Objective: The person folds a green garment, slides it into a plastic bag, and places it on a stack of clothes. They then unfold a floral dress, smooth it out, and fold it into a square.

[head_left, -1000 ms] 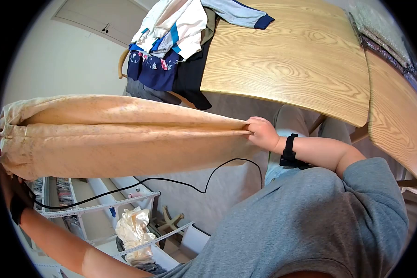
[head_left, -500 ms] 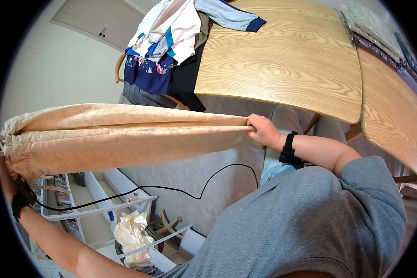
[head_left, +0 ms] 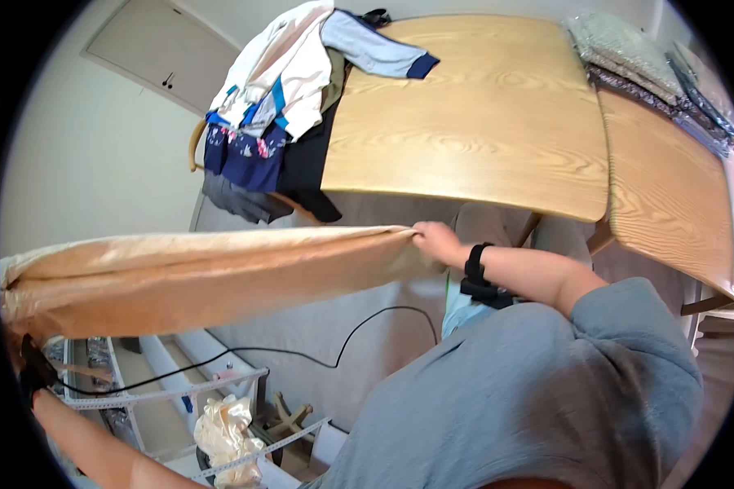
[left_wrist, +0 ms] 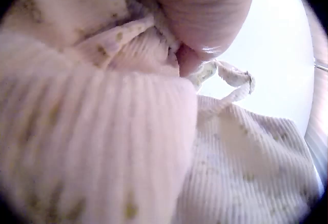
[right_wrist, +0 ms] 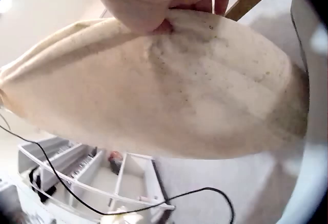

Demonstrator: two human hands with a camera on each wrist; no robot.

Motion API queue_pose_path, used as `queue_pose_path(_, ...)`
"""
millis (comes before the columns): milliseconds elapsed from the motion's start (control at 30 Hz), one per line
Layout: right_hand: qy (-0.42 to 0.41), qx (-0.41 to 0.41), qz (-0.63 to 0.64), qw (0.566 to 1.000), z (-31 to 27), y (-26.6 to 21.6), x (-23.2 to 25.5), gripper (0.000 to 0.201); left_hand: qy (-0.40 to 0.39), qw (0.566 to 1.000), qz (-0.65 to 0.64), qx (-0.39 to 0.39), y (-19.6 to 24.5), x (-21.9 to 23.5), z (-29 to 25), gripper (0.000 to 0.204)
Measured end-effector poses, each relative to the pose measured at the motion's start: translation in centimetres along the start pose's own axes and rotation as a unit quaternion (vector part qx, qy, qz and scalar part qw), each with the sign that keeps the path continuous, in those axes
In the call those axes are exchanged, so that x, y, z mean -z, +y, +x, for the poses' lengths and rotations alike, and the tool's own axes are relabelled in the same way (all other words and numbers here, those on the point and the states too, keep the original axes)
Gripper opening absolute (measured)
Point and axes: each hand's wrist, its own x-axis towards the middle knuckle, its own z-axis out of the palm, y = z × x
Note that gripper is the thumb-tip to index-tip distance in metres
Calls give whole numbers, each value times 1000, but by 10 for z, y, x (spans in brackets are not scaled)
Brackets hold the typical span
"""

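Observation:
A long peach corduroy garment (head_left: 179,281) with a small flower print is stretched sideways in front of me, folded lengthwise. My right hand (head_left: 438,243) pinches its right end, with the thumb curled over the cloth in the right wrist view. At the far left edge my left hand (head_left: 18,344) grips the gathered end, mostly hidden by the cloth and the dark frame edge. Up close in the left wrist view, ribbed cloth (left_wrist: 102,137) bunches beneath the left hand (left_wrist: 210,14). A thin fabric loop (left_wrist: 238,78) sticks out beside it.
Beyond the garment stands a wooden table (head_left: 465,122), with a pile of clothes (head_left: 261,90) at its left. Bagged folded clothes (head_left: 628,61) lie at the right. White shelving (head_left: 151,391) with cream satin cloth (head_left: 224,432) sits below; a black cable (head_left: 318,363) runs across.
Both hands keep hold of the garment, which has come lower in the head view; its upper fold has narrowed. The table and clothes pile have shifted left and down as the view moved.

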Motion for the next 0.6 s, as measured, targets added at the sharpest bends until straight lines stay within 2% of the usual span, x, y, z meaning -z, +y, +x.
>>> queue_pose_path(67,-10,43,105,994,-3,-15,11,17,8,1000,-17,-10,-14,8,5,40)
queue_pose_path(133,-48,80,198,976,-24,-68,68,16,19,999,-38,-23,-33,16,13,40)
queue_pose_path(233,-8,112,139,984,-60,-115,165,19,27,994,-85,-57,-64,22,29,40)
queue_pose_path(300,47,83,56,994,-94,-125,232,20,12,987,-133,-88,-93,21,49,40)
queue_pose_path(333,106,73,19,991,-106,-129,239,17,1,981,-164,-104,-110,11,59,40)
queue_pose_path(367,143,-2,-39,989,-139,-132,294,17,-23,970,-204,-134,-131,-6,72,41)
queue_pose_path(400,257,38,-33,965,-162,-116,315,17,-17,974,-204,-100,-131,-34,66,40)
queue_pose_path(433,323,-24,2,946,-186,-114,340,18,-28,975,-212,-61,-131,-78,57,40)
queue_pose_path(467,360,-89,-74,926,-213,-114,372,17,-44,972,-228,-30,-127,-124,47,39)
queue_pose_path(500,379,-61,-163,909,-236,-121,401,18,-66,969,-238,5,-124,-170,36,39)
queue_pose_path(567,390,-17,-253,885,-277,-110,465,20,-125,952,-273,55,-109,-263,14,38)
queue_pose_path(600,425,-28,-257,868,-291,-112,488,21,-159,939,-295,80,-96,-308,-1,38)
